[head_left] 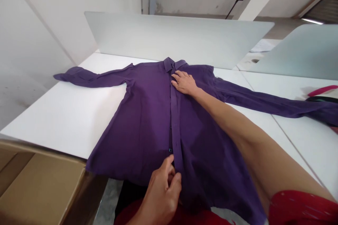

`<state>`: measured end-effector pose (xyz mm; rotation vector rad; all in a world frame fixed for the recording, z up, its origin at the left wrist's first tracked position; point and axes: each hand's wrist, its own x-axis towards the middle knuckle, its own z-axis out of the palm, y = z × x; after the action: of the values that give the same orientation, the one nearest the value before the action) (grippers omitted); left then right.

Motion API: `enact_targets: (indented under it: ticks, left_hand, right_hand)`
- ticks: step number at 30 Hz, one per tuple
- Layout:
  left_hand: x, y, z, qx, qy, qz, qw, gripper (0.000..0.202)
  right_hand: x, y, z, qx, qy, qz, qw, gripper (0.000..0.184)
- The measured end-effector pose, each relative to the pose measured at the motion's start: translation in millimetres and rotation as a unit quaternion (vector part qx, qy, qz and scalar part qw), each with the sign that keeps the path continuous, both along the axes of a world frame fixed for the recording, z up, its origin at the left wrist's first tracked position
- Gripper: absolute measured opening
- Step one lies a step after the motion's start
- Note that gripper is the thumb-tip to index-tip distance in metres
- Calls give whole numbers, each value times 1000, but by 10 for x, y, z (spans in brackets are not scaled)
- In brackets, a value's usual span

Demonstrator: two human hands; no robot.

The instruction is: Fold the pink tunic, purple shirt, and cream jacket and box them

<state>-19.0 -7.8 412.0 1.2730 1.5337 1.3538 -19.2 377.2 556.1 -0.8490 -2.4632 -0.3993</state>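
A purple long-sleeved button shirt [148,112] lies front up on the white table, collar away from me and sleeves stretched out to both sides. Its lower hem hangs over the near edge. My right hand [185,82] rests flat on the chest just below the collar, fingers stretched out, beside the button placket. Down near the hem, my left hand [163,190] has thumb and fingers closed on the placket's edge; some of its fingertips are hidden. A small button shows just above that hand.
The white table [66,112] has a frosted divider panel [179,40] along its back. Cardboard boxes [39,182] stand at the near left. By the right sleeve's end lie pink and dark items [322,91]. Papers [261,46] sit behind, between the panels.
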Motion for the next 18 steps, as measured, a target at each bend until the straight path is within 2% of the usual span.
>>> enact_targets:
  ticks: [4, 9, 13, 18]
  left_hand:
    - [-20, -8, -34, -3, 14, -12, 1000, 48]
    - [-43, -51, 110, 7, -30, -54, 998, 43]
    - [-48, -78, 159, 36, -27, -43, 998, 40]
    - [-86, -78, 108, 6, 16, -29, 999, 47]
  right_hand:
    - [-4, -48, -28, -13, -2, -26, 1000, 60]
    - [41, -103, 19, 8, 9, -16, 1000, 58]
    - [16, -121, 4, 18, 14, 10, 1000, 59]
    - [-44, -51, -56, -26, -8, 43, 999, 60]
